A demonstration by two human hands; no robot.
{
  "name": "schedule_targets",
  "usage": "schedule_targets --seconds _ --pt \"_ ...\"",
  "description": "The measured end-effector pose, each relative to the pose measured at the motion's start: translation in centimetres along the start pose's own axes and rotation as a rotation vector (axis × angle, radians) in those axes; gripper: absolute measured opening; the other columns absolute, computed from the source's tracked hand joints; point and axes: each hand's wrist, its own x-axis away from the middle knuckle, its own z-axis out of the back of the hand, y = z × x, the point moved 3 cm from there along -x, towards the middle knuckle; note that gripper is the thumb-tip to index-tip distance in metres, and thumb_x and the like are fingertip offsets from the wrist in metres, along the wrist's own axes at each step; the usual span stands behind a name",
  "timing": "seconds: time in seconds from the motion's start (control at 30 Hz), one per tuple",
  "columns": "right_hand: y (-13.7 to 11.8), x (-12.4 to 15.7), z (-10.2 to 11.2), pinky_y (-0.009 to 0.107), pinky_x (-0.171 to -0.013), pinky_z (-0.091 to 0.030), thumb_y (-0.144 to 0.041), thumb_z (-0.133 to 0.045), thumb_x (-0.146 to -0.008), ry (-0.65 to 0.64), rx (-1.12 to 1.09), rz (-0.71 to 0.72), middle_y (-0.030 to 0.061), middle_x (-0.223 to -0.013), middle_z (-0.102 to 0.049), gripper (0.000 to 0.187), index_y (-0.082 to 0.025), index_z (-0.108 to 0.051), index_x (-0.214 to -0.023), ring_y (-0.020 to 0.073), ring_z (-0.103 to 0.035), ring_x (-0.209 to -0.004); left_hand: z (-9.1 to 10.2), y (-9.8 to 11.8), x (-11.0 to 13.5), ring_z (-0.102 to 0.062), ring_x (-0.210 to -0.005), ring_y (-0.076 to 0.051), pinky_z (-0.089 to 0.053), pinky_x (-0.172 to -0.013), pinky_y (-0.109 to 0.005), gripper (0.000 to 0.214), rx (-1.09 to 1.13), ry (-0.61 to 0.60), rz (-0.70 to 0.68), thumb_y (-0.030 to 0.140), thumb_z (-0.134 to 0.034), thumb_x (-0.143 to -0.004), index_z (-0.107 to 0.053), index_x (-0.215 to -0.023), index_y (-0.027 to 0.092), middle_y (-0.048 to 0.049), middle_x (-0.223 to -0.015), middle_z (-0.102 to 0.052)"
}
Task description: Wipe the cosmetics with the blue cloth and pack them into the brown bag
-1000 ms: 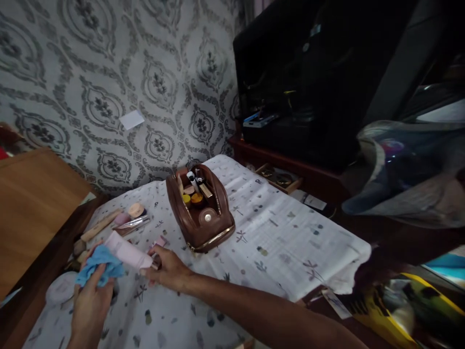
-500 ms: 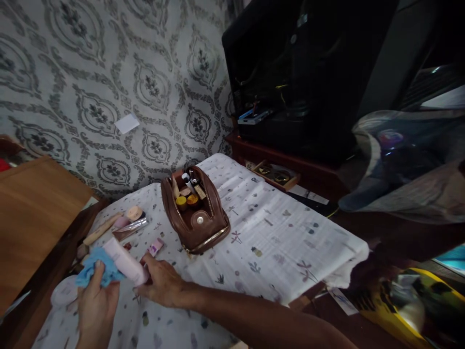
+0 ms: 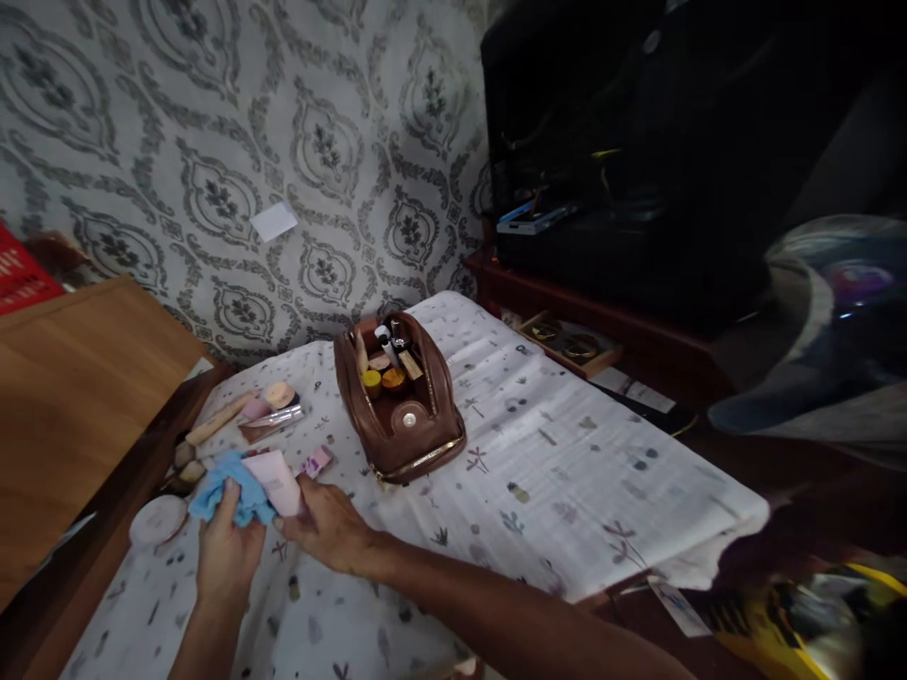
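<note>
My left hand (image 3: 228, 552) grips a blue cloth (image 3: 225, 474) and presses it against a pale pink tube (image 3: 276, 480). My right hand (image 3: 330, 527) holds the tube at its lower end, fingers closed round it. Both hands hover just above a white printed cloth (image 3: 553, 463) that covers the table. Behind them stands an open brown leather pouch (image 3: 401, 401) with small jars and bottles inside. A small pink item (image 3: 316, 461) lies beside the tube.
Loose cosmetics (image 3: 265, 413) and a round white lid (image 3: 157, 520) lie at the left of the cloth. A wooden board (image 3: 77, 397) leans at the left. A dark cabinet (image 3: 638, 170) and a red-brown shelf (image 3: 609, 331) stand behind on the right.
The tube has been turned more upright and the blue cloth has slid along it toward my right hand. The camera has swung slightly left.
</note>
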Motion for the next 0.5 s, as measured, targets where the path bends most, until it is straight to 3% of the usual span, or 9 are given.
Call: schedule_targets --seconds 0.2,0.5 --pt "0.5 -0.3 -0.2 0.027 -0.069 -0.043 -0.046 -0.056 -0.093 0.060 -0.015 0.063 0.0066 -0.091 -0.071 0.032 -0.017 -0.060 -0.106 0.0219 -0.065 -0.083 0.3 -0.3 0.5 -0.070 -0.082 -0.022 -0.060 -0.069 -0.035 0.033 -0.054 0.011 0.012 0.054 -0.065 -0.079 -0.068 -0.097 0.027 -0.0009 -0.083 -0.072" --pt "-0.9 0.4 0.1 0.033 -0.078 -0.045 -0.034 -0.048 -0.097 0.039 0.013 0.179 0.0106 -0.099 -0.068 0.024 -0.015 -0.058 -0.109 0.0236 -0.063 -0.088 2.0 0.5 1.6 -0.067 -0.097 -0.017 -0.055 -0.081 -0.026 0.038 -0.108 0.054 -0.039 0.032 -0.065 -0.078 -0.062 -0.115 0.024 -0.0041 -0.110 -0.070"
